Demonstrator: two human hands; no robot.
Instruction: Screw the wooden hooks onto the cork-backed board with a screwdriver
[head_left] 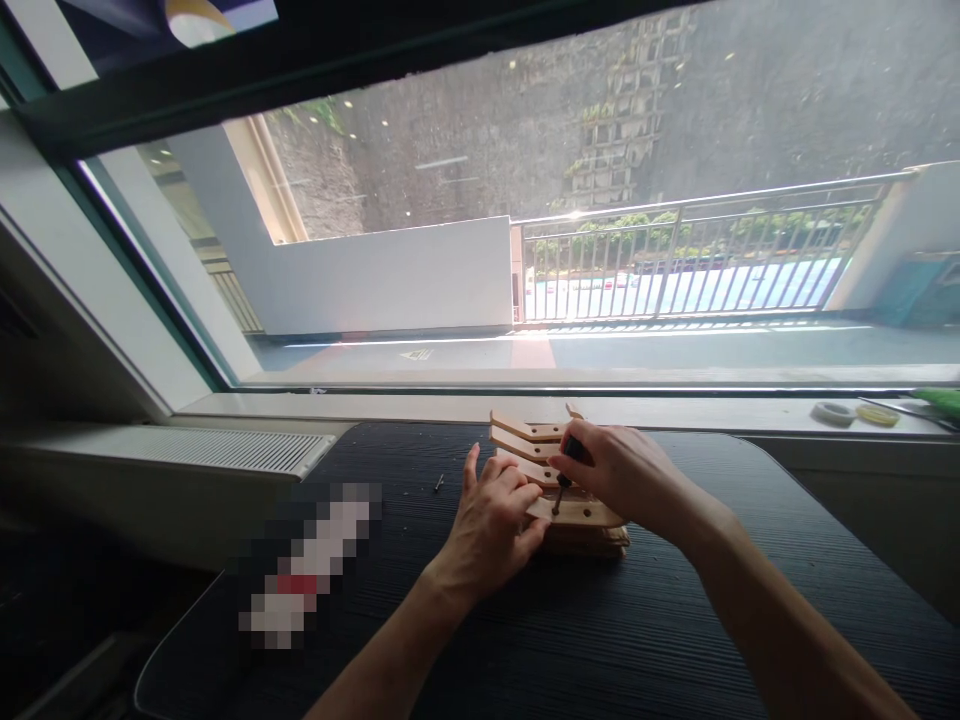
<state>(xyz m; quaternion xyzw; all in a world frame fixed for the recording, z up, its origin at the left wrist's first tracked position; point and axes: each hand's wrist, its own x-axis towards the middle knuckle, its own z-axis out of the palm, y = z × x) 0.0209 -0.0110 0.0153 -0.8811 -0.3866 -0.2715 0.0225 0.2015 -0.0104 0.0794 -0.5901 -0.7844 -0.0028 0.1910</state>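
Note:
On the dark table (675,620) a wooden piece (604,513) made of several parallel slats with upturned ends sits on a low stack of wood. Dark round holes show along the slats. My right hand (619,460) is closed around the dark handle of a screwdriver (574,450), whose shaft slants down to a hole in the nearest slat. Against the left side of the slats, my left hand (491,515) grips the wood near the screwdriver's tip, its thumb at the front and one finger raised. Part of the wooden piece is hidden behind both hands.
A small metal screw-like part (439,483) lies on the table left of my left hand. Farther left is a blurred-out object (315,575). Tape rolls (834,413) rest on the windowsill (697,415) at the right. A vented white unit (255,450) stands beyond the table's left edge.

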